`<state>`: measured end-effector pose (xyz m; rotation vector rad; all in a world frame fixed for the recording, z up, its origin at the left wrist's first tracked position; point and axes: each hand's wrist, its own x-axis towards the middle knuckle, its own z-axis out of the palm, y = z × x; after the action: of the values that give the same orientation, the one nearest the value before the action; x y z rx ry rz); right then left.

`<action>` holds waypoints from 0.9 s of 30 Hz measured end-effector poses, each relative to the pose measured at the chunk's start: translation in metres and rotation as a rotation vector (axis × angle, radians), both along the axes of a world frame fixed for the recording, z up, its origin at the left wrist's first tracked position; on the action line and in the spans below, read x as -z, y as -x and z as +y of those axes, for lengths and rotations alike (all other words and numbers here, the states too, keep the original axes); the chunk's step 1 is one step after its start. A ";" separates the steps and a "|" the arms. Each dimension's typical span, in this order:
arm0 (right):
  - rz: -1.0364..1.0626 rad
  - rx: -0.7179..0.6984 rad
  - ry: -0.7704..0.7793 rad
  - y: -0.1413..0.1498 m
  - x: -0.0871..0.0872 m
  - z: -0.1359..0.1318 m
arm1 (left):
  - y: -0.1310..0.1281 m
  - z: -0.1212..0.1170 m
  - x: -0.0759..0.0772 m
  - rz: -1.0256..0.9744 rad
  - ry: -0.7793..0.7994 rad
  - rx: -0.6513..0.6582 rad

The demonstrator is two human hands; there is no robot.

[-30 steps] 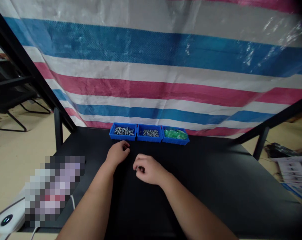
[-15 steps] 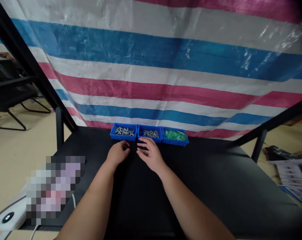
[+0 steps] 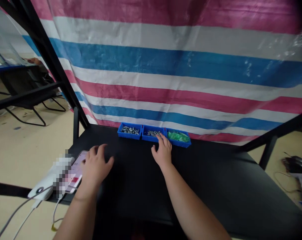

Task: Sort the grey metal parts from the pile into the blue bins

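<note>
My left hand [image 3: 97, 165] is held over the left part of the black table, fingers spread and nothing in them. It partly covers a phone [image 3: 77, 170] with a lit screen; whether it touches the phone I cannot tell. My right hand [image 3: 163, 150] reaches to the front edge of the middle blue bin [image 3: 151, 138], fingers apart, fingertips by the small metal parts [image 3: 153, 133] inside. To its left, another blue bin [image 3: 129, 135] holds longer silvery metal pieces [image 3: 130, 130]. The right-hand blue bin [image 3: 182, 144] contains green plastic-looking items [image 3: 177, 136].
Beside the phone lies a white device [image 3: 47, 181] with cables, partly pixelated. The black table [image 3: 203, 180] spans the front. Behind the bins hangs a striped tarp [image 3: 165, 83]. Black frame posts [image 3: 47, 56] rise at the sides; a chair [image 3: 32, 100] stands at far left.
My left hand has moved left from near the bins to beside the phone and opened out. My right hand has shifted right along the middle bin. The view has turned slightly left.
</note>
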<state>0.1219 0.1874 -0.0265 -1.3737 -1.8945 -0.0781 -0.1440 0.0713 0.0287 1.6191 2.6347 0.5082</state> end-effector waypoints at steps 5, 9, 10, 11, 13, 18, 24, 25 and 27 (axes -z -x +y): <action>-0.043 0.044 0.066 0.008 0.008 0.001 | 0.022 -0.028 0.013 -0.010 0.191 0.041; -0.040 0.029 0.069 0.008 0.005 -0.011 | 0.001 -0.035 0.017 0.086 0.083 0.053; -0.042 0.026 0.066 0.007 0.005 -0.016 | -0.009 -0.037 0.018 0.112 0.040 0.069; -0.043 0.025 0.063 0.005 0.004 -0.022 | -0.019 -0.039 0.021 0.127 -0.001 0.090; -0.044 0.020 0.057 0.000 0.003 -0.037 | -0.040 -0.041 0.029 0.123 -0.039 0.172; 0.000 -0.064 0.024 -0.026 0.004 -0.077 | -0.079 -0.035 0.056 0.094 -0.158 0.382; 0.125 0.063 0.063 -0.065 0.015 -0.109 | -0.080 0.017 0.053 0.123 -0.215 0.414; 0.138 0.070 0.087 -0.069 0.017 -0.112 | -0.077 0.029 0.050 0.123 -0.208 0.404; 0.168 0.071 0.127 -0.073 0.019 -0.115 | -0.072 0.051 0.043 0.103 -0.179 0.348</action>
<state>0.1947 0.0722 -0.0459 -1.4848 -1.7360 0.1201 -0.0723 0.1226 -0.0138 2.1526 2.3483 0.6737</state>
